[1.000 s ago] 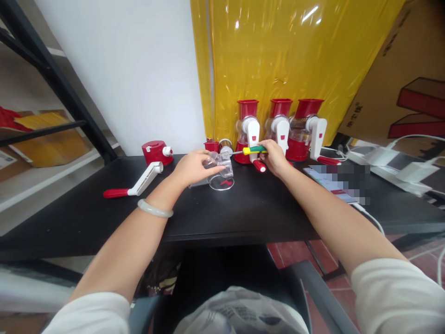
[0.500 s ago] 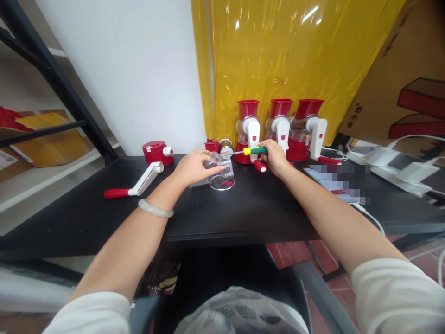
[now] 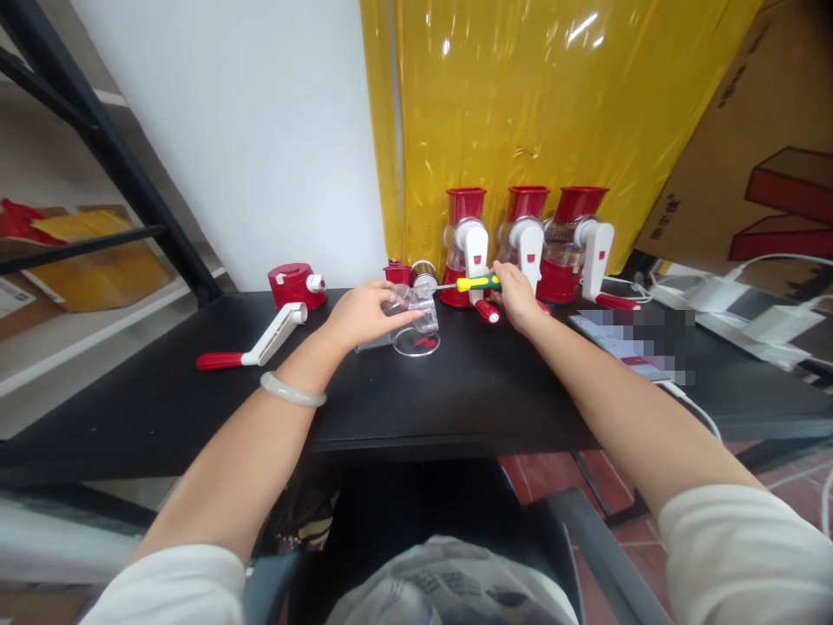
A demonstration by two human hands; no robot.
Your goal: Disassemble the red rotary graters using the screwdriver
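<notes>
My left hand (image 3: 370,318) is closed around a clear plastic grater housing (image 3: 424,311), keeping it on the black table. In my right hand (image 3: 519,295) is a green and yellow screwdriver (image 3: 480,283), held level with its shaft pointing left. The tip meets the upper part of the housing; the exact contact spot is too small to make out. Behind the housing lie a small red part (image 3: 397,273) and a metal grater drum (image 3: 424,273). To the left are a red grater base (image 3: 296,286) and a white crank (image 3: 270,336) with a red handle.
Three assembled red rotary graters (image 3: 468,243) stand along the back, close to my right hand. A tablet or phone (image 3: 608,338) with a cable lies at right, near a white power strip (image 3: 735,317). A black metal shelf (image 3: 123,174) rises at far left.
The screwdriver's handle has turned in my right hand, showing more yellow now. My left hand and the housing stay in place.
</notes>
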